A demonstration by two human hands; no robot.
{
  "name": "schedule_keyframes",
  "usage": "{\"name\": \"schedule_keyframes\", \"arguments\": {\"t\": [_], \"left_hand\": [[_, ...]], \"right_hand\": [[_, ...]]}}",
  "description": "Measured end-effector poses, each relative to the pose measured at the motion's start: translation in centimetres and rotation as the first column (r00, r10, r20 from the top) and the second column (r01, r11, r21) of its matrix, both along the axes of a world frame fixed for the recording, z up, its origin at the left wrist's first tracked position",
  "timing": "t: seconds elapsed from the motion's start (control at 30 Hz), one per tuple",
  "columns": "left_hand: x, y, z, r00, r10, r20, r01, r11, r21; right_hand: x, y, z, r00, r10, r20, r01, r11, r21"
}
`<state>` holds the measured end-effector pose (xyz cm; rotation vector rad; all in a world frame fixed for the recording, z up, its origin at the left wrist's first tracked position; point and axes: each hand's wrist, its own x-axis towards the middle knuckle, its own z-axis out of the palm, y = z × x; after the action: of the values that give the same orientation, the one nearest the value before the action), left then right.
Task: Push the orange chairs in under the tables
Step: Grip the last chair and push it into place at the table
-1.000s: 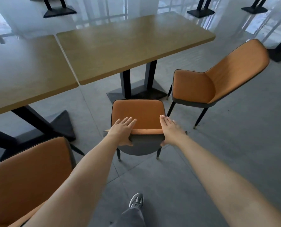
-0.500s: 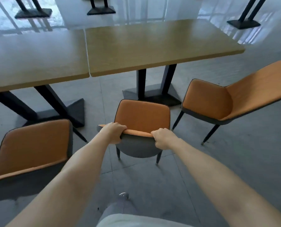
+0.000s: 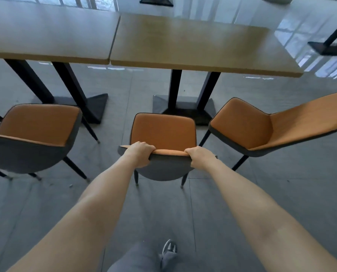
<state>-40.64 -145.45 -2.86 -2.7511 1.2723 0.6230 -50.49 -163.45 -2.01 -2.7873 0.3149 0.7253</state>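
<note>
Near: left hand [image 3: 139, 154] and right hand [image 3: 199, 157] clamped on the backrest top of the middle orange chair [image 3: 163, 132], fingers curled over its rim, one hand toward each end, seat lying just beyond them. Standing short of the right counter [image 3: 193, 42], front edge near the black pedestal base [image 3: 183, 107]. None tucked yet, by the look: left orange chair [image 3: 38, 122] short of the left counter [image 3: 45, 30], right orange chair [image 3: 262, 124] angled away. All three pushes left.
</note>
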Motion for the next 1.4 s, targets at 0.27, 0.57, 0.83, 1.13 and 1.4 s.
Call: {"name": "schedule_keyframes", "arguments": {"t": [0.27, 0.57, 0.83, 1.13, 1.4], "left_hand": [[-2.0, -1.5, -0.9, 0.999, 0.023, -0.022, -0.023, 1.0, 0.008], [-2.0, -0.3, 0.0, 0.996, 0.011, -0.084, -0.011, 1.0, 0.006], [-1.6, -4.9, 2.9, 0.994, -0.046, 0.104, 0.058, 0.992, -0.113], [-4.7, -17.4, 7.7, 0.951, -0.085, 0.296, 0.16, 0.957, -0.241], [-12.6, -33.5, 9.4, 0.954, -0.06, 0.293, 0.147, 0.947, -0.287]], "right_hand": [[-1.9, -1.5, -0.5, 0.999, 0.013, 0.032, -0.009, 0.991, -0.13], [-3.5, -0.5, 0.6, 0.993, -0.116, 0.037, 0.116, 0.993, 0.017], [-5.2, -3.0, 3.2, 0.949, -0.212, 0.232, 0.226, 0.973, -0.038], [-11.0, -15.3, 8.6, 0.848, -0.353, 0.396, 0.433, 0.892, -0.13], [-18.7, -29.8, 11.1, 0.825, -0.379, 0.42, 0.485, 0.856, -0.179]]}}
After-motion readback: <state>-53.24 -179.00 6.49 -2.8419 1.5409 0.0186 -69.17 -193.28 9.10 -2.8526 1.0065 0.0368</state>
